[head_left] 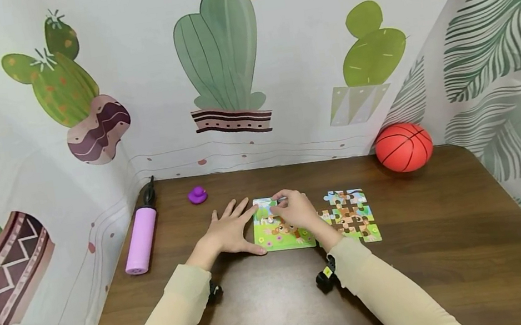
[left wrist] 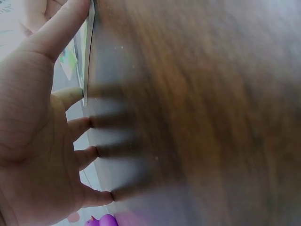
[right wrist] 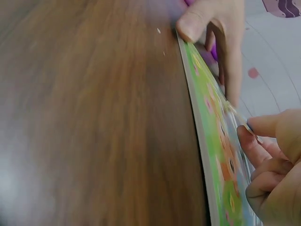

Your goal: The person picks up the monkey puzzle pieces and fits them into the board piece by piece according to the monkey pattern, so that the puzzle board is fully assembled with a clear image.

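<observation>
A puzzle board with a green, flowered monkey picture lies flat on the table. My left hand is spread at its left side, with thumb and index fingertips against the edge; the other fingertips rest on the table in the left wrist view. Over the board's upper part, my right hand pinches a thin puzzle piece between thumb and fingers. That piece is tilted, and its picture cannot be made out. Right of the board lies a group of puzzle pieces, most fitted together, partly behind my right wrist.
A purple rubber duck sits behind my left hand. At the table's left edge lies a pink hand pump with a black end. A red ball stands at the back right, by the cactus-print cloth.
</observation>
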The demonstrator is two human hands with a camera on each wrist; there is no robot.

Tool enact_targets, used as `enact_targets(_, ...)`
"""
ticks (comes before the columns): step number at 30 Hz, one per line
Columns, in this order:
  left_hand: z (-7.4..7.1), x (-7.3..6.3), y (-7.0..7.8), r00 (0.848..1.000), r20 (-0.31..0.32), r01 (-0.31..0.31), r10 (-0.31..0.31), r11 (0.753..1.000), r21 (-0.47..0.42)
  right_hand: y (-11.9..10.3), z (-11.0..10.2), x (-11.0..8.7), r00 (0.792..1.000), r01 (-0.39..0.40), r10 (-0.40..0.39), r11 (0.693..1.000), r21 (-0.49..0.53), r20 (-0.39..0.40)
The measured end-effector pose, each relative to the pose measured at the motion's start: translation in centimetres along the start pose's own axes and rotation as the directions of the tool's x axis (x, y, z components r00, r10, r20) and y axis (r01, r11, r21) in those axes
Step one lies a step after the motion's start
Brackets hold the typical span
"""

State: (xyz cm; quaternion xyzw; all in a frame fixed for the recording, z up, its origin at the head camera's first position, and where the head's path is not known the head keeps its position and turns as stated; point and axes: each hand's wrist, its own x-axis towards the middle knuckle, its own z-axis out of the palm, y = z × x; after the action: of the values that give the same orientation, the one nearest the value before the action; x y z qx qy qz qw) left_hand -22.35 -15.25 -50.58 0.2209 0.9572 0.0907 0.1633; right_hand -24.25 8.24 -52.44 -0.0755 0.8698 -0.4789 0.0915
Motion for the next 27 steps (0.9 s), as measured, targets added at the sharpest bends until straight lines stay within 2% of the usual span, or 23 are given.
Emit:
enact_targets(7, -0.1, 0.0, 0.2, 1.000, 0.004, 0.006, -0.006, 1.000, -0.005, -0.8, 1.3, 0.6, 1.000, -0.004, 0.001, 0.994, -0.113, -0.026)
enact_targets(20, 0.2, 0.1, 0.1, 1.000, -0.002, 0.006, -0.006, 1.000, 0.015, -1.2, 1.8, 0.5, 0.997, -0.003, -0.016, 0.966, -0.259, -0.071)
enact_targets(27, 0.1, -0.2, 0.3, 1.000, -0.018, -0.018, 0.018, 1.000, -0.001, -1.0, 1.4, 0.3, 0.993, 0.030, -0.055, 0.972, -0.234, -0.102)
